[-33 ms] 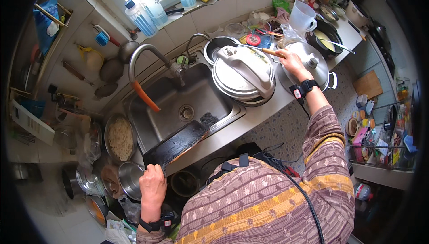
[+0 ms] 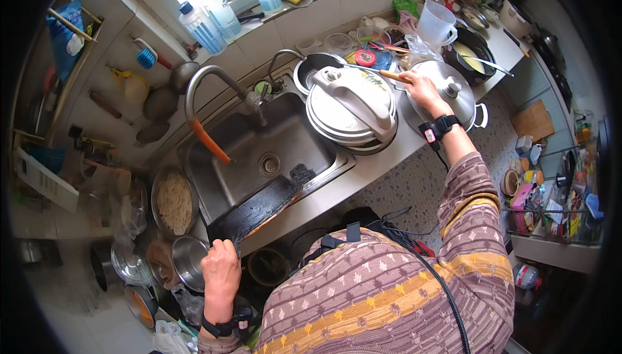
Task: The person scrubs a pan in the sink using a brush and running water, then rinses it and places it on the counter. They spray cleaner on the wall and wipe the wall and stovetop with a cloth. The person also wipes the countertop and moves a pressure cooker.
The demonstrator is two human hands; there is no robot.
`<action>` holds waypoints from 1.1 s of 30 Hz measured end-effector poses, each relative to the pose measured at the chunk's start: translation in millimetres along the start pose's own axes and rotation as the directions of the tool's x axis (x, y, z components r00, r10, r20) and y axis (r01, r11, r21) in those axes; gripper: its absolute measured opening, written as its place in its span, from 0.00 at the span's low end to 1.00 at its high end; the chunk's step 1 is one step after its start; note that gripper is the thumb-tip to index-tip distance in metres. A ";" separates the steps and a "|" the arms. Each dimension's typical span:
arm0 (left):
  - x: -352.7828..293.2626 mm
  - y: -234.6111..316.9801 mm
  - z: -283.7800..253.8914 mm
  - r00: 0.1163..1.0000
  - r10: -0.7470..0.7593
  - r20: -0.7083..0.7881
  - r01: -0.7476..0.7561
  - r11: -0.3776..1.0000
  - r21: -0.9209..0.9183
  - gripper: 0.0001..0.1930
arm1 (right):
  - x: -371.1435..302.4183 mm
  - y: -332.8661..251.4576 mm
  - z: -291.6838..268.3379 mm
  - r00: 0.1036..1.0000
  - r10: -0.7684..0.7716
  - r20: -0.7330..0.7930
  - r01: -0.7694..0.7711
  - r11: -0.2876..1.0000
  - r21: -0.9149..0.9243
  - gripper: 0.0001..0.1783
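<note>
My left hand [image 2: 221,270] is closed round the near end of a long, flat black slab [image 2: 256,210] with a worn, orange-brown edge. The slab slants across the front rim of the steel sink [image 2: 217,150], and a dark, rough lump [image 2: 302,173] sits by its far end. Over on the right, my right hand [image 2: 426,92] grips a utensil by its wooden handle [image 2: 394,76]. Its thin metal shaft points left across the white-lidded pressure cooker [image 2: 350,104]; the working end is hard to make out. Beneath that hand stands a pot with a silver lid [image 2: 435,80].
A curved faucet [image 2: 210,75] with an orange hose end hangs over the sink. Left of the sink is a bowl of pale food [image 2: 173,202] beside a steel bowl [image 2: 189,262]. A clear jug [image 2: 435,23] and a black pan [image 2: 473,56] stand at the back right.
</note>
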State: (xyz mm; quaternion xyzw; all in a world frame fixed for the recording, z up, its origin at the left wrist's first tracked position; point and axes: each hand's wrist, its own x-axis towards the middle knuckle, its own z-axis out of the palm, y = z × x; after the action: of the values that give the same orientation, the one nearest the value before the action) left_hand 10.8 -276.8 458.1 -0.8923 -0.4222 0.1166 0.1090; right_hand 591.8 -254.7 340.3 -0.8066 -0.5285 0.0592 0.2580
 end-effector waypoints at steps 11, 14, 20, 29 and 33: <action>3.6 3.4 -5.8 0.997 -0.064 0.051 0.064 0.998 0.003 0.15 | -1.9 1.1 7.8 0.972 -0.055 -0.227 0.022 0.990 -0.142 0.10; 5.5 3.6 -6.9 0.999 -0.024 0.030 0.024 1.000 0.003 0.11 | -4.4 -39.9 14.5 0.963 -0.172 -0.208 0.175 0.985 -0.002 0.13; 3.9 4.1 -6.3 0.997 -0.040 0.059 0.045 0.996 -0.078 0.14 | -7.0 -110.8 37.5 0.990 0.076 0.120 -0.085 0.994 0.066 0.36; 6.1 7.1 -8.9 1.000 -0.006 -0.001 0.006 0.999 0.036 0.06 | -6.1 -111.4 64.1 0.992 0.103 -0.074 -0.087 0.978 0.189 0.28; 9.4 3.6 -9.1 1.000 0.019 -0.013 -0.018 0.998 0.057 0.06 | -20.9 -109.7 54.8 0.993 0.090 -0.076 -0.071 0.972 0.226 0.28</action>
State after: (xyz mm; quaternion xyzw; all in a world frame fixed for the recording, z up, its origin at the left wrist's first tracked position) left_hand 21.9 -272.5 464.6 -0.8935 -0.4096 0.1239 0.1362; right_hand 472.3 -220.0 342.1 -0.7950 -0.4738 0.0938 0.3669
